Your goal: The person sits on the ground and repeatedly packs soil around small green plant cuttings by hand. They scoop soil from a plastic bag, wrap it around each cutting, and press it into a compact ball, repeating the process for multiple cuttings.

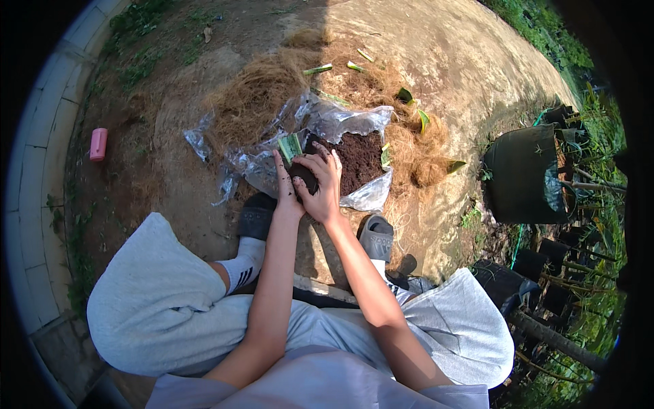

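Note:
Between my two palms is a clump of dark soil [305, 177], with a striped green leaf cutting [290, 146], like snake plant, sticking out at its far left side. My left hand [286, 186] presses the clump from the left with straight fingers. Over its right side and top curl the fingers of my right hand [323, 181], soil stuck to their tips. Just beyond and to the right lies a heap of loose dark soil [360, 153] on a torn clear plastic bag [369, 193]. One leaf piece [385, 155] rests at the heap's right edge.
Brown coconut fibre [250, 94] surrounds the bag's far side, and several cut leaf pieces [318, 69] lie on it. A pink cup-like object [98, 144] is far left. Large black planter [526, 174] and smaller pots stand right. My sandalled feet [376, 237] flank the work.

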Tool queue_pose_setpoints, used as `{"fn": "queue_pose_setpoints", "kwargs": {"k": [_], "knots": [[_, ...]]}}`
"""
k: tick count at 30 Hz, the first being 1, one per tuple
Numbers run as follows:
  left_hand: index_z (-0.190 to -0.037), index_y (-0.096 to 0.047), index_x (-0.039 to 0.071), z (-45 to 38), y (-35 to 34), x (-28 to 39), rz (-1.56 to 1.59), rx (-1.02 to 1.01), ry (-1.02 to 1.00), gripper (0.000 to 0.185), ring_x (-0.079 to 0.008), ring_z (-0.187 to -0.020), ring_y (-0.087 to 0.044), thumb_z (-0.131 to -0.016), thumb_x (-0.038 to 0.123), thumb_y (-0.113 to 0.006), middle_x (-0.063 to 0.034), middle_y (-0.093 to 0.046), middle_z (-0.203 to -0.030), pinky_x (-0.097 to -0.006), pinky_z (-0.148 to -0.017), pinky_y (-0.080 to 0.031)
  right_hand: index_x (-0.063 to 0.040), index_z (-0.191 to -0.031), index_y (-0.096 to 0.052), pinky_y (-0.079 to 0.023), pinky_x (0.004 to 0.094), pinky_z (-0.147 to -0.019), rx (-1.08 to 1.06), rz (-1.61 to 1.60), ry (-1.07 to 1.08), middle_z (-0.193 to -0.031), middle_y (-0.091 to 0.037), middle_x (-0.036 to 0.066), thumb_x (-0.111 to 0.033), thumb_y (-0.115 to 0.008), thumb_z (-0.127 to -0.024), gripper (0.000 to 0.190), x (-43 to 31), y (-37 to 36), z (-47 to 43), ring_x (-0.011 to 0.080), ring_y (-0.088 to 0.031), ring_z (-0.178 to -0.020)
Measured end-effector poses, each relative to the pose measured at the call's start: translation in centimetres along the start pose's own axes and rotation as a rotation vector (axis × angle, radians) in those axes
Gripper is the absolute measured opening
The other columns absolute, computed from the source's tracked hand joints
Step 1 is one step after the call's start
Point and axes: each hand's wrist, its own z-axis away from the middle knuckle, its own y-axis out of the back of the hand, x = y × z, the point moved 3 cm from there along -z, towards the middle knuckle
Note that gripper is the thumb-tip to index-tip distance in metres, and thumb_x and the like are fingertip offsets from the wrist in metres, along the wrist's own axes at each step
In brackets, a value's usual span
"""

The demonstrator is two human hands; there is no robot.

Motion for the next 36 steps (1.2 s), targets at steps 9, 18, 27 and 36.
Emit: {"fn": "queue_pose_setpoints", "kwargs": {"k": [9,18,27,36], "knots": [[-0.147,-0.059,0.009,-0.5,1.5,-1.4,-0.118,0.211,-0.079,0.093,-0.0239,-0.112,-0.069,-0.101,0.088,-0.040,-0.0088,-0.068,-0.128,-0.0374,-0.098,-0.058,-0.009,-0.096,-0.083,-0.029,0.0629,-0.127,0.156,0.068,0.094,-0.106,-0.078,0.009,-0.006,-0.076,-0.085,0.013,0.4,0.5,0.6,0.0373,-0.066,-0.130],[-0.148,-0.059,0.008,0.5,0.4,-1.1,0.073,0.100,-0.003,0.103,-0.0292,-0.125,-0.067,-0.097,0.094,-0.035,-0.0128,-0.067,-0.139,-0.0452,-0.110,-0.055,-0.010,-0.113,-0.083,-0.025,0.0613,-0.130,-0.036,0.014,0.058,-0.127,-0.076,0.012,-0.013,-0.078,-0.082,0.031,0.6,0.6,0.2,0.0381,-0.060,-0.139],[-0.144,-0.062,0.004,0.3,-1.3,0.3,-0.119,0.146,-0.091,0.104,-0.0284,-0.124,-0.068,-0.099,0.092,-0.031,-0.0150,-0.069,-0.134,-0.0449,-0.110,-0.055,-0.005,-0.115,-0.079,-0.037,0.0567,-0.119,0.013,-0.075,0.039,-0.117,-0.073,0.018,-0.013,-0.079,-0.077,0.039,1.0,0.9,-0.4,0.0424,-0.062,-0.130],[-0.158,-0.050,0.006,0.6,-0.9,-0.6,0.035,0.083,-0.044,0.111,-0.0340,-0.135,-0.061,-0.095,0.096,-0.030,-0.0175,-0.059,-0.152,-0.0478,-0.118,-0.049,-0.008,-0.132,-0.075,-0.038,0.0556,-0.123,0.025,0.022,0.038,-0.139,-0.067,0.021,-0.018,-0.083,-0.079,0.054,0.1,2.0,-0.9,0.0445,-0.054,-0.142]]}}
